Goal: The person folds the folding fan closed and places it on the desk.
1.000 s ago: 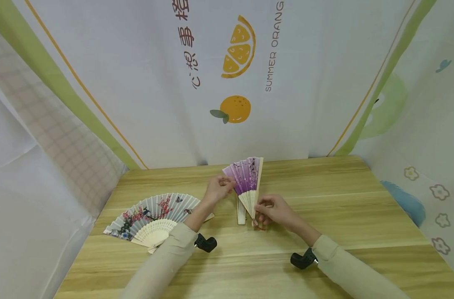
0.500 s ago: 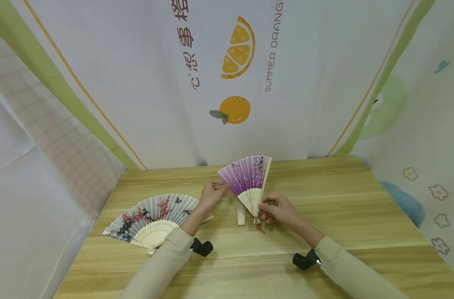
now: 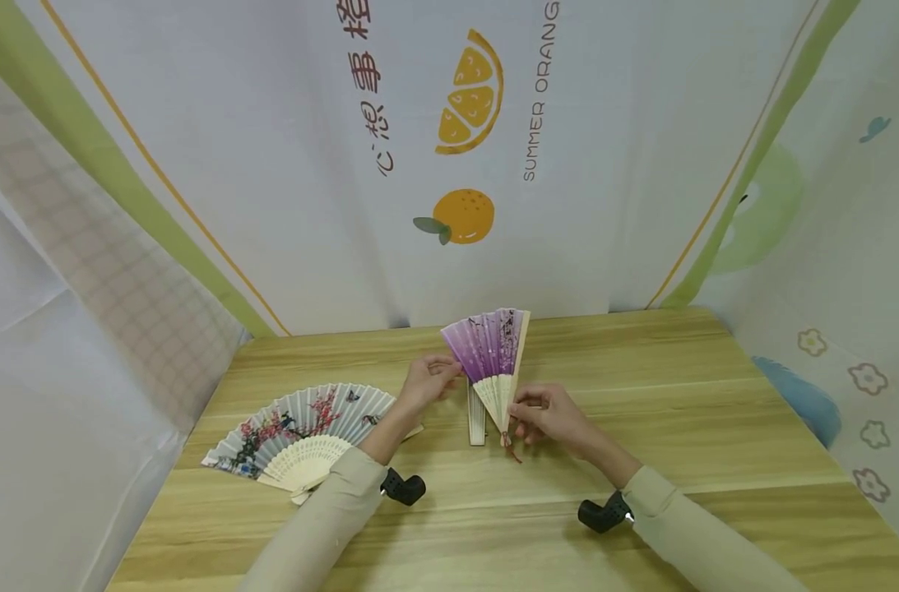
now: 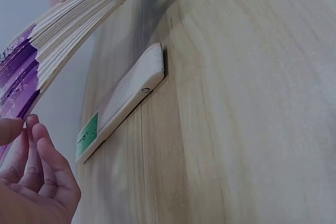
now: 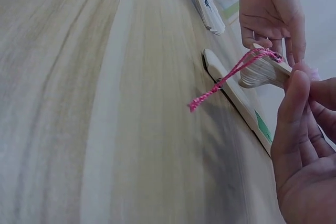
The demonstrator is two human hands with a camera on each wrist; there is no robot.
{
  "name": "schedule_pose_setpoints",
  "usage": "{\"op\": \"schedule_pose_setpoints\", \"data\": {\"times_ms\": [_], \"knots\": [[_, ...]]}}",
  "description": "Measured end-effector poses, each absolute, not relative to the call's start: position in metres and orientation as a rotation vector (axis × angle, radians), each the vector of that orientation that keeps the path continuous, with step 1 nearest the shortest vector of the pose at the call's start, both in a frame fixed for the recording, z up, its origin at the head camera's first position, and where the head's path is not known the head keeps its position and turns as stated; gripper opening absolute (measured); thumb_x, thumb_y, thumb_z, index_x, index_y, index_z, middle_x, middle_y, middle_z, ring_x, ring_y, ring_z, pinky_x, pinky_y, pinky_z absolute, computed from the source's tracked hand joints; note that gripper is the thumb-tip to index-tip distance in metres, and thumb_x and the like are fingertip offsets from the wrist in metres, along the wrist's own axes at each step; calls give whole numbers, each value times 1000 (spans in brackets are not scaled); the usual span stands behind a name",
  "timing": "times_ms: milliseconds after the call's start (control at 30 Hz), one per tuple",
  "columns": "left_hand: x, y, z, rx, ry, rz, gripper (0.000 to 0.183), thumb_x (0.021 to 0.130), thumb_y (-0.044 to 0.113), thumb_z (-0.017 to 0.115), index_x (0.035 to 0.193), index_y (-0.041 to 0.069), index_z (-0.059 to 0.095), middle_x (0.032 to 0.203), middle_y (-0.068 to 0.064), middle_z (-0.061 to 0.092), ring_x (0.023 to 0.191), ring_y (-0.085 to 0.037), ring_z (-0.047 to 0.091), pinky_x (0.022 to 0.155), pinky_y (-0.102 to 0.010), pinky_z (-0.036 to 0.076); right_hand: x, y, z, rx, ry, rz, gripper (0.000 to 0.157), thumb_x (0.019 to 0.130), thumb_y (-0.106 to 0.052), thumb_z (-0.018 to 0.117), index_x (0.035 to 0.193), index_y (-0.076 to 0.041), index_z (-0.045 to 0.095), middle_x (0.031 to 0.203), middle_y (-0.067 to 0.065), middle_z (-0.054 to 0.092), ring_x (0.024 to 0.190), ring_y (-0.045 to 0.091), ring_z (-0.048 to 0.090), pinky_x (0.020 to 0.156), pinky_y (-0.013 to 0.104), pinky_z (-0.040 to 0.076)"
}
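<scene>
A purple folding fan with cream ribs is partly spread above the table. My left hand pinches its left edge, with thumb and fingertips meeting at the purple cloth in the left wrist view. Near the pivot, my right hand pinches the fan's right outer rib. A pink-red cord hangs from the pivot end. Below the purple fan lies a folded fan, cream with a green patch, partly covered by it in the head view.
A white folding fan with red blossoms lies spread on the wooden table at the left, partly behind the left forearm. A printed curtain stands along the table's back edge.
The purple fan spread wider as my left hand moved left, then narrowed a little as that hand came back right. My right hand stayed near the pivot and shifted slightly.
</scene>
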State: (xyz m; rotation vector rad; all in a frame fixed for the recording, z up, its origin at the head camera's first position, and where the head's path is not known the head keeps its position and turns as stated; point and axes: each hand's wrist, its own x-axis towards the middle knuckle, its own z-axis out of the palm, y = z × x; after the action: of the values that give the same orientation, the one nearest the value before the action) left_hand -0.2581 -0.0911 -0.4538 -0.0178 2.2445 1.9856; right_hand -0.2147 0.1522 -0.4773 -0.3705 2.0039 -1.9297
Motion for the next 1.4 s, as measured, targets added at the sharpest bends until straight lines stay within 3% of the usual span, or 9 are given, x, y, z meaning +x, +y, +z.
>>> {"op": "schedule_pose_setpoints", "data": {"times_ms": [300,567,700,900,1133,1267,1400], "knots": [[-256,-87,-450,47,2205,1923,18,102,11,63,113,-2,66,109,-22,71,88,-30,67,70,-32,55,-216,150,-477,-445,2021,-1882,12,99,-4,66,93,6,64,81,14,65,66,19,63,56,31,57],[-257,-80,-445,96,2265,1892,15,101,9,63,110,-3,66,104,-21,71,87,-32,67,77,-43,57,-217,147,-474,-473,2066,-1818,14,99,-6,65,92,6,64,78,13,64,65,19,62,57,34,58],[-257,-78,-443,114,2270,1893,13,102,8,62,108,-3,65,104,-24,70,84,-32,66,74,-40,57,-217,147,-473,-487,2096,-1784,16,99,-7,66,91,7,63,74,12,63,62,19,61,56,36,58],[-258,-75,-445,131,2264,1910,13,102,6,61,109,-5,64,102,-25,69,76,-21,62,71,-35,56,-219,146,-472,-549,2139,-1720,18,99,-7,66,91,9,64,73,15,64,60,18,61,55,35,58],[-257,-73,-443,179,2284,1918,12,102,5,59,109,-5,63,96,-22,68,74,-21,60,69,-33,54,-221,147,-473,-496,2118,-1743,15,98,-7,68,100,8,66,84,20,70,62,18,66,58,35,59],[-255,-73,-441,191,2279,1927,11,102,4,60,108,-4,64,94,-19,69,77,-25,61,69,-34,54,-221,149,-471,-441,2088,-1794,23,99,-8,67,114,9,65,88,16,69,69,20,67,64,38,60],[-255,-73,-441,174,2261,1942,10,102,4,61,107,-4,64,94,-16,69,78,-26,62,70,-35,54,-222,151,-471,-396,1999,-1859,29,100,-10,66,119,12,63,89,15,67,74,18,65,68,34,59]]}}
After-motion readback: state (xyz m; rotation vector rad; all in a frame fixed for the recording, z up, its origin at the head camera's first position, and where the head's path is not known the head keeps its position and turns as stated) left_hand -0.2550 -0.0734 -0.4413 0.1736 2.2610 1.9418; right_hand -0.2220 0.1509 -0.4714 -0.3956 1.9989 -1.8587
